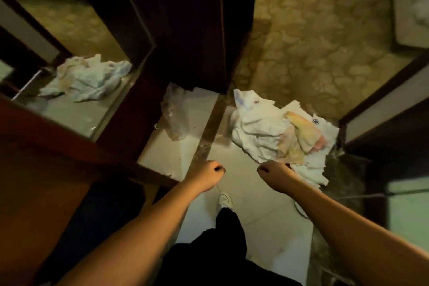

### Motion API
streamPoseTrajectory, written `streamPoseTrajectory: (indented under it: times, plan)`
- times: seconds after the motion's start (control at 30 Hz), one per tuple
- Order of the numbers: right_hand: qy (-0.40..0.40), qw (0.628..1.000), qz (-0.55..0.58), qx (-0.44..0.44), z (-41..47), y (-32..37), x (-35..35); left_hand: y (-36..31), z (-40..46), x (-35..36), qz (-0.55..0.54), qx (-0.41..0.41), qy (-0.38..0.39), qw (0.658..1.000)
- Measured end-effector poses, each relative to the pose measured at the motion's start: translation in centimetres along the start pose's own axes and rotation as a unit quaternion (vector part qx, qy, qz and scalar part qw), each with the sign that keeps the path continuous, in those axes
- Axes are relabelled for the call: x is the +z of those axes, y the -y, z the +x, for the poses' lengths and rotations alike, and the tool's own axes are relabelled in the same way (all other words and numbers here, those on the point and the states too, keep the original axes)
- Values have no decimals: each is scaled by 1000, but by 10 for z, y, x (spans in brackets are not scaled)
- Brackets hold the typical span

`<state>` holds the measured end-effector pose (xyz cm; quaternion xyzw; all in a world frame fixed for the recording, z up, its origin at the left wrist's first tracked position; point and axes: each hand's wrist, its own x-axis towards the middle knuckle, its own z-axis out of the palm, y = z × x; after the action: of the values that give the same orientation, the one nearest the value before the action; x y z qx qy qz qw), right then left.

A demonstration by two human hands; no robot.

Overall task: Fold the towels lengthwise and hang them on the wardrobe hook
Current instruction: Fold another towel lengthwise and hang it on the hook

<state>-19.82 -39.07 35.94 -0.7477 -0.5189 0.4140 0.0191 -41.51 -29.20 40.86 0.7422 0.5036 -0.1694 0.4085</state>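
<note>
towels [278, 132] lie unfolded in a heap, none hung; left hand [209, 175] and right hand [274, 173], just below it, curl on nothing.

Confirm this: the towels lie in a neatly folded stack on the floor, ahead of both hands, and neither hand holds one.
Not folded: the head view shows the towels in a crumpled heap on the floor, ahead of the left hand and right hand, neither holding one.

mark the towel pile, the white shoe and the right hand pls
towel pile [262, 130], head view, on the white crumpled cloth left of the yellow patch
white shoe [224, 201], head view, on the toe top
right hand [276, 173], head view, on the back of the hand
</note>
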Motion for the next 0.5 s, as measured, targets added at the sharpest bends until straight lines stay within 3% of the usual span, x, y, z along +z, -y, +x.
streamPoseTrajectory:
  times: [0.13, 0.5]
  plan:
    - [29, 994, 56, 84, 41, -44, -6, -28, 77, -4, 36, 15, 39, 998]
    - [-20, 946, 192, 262, 158, -186, 12, -86, 291, 44, 126, 69, 108, 984]
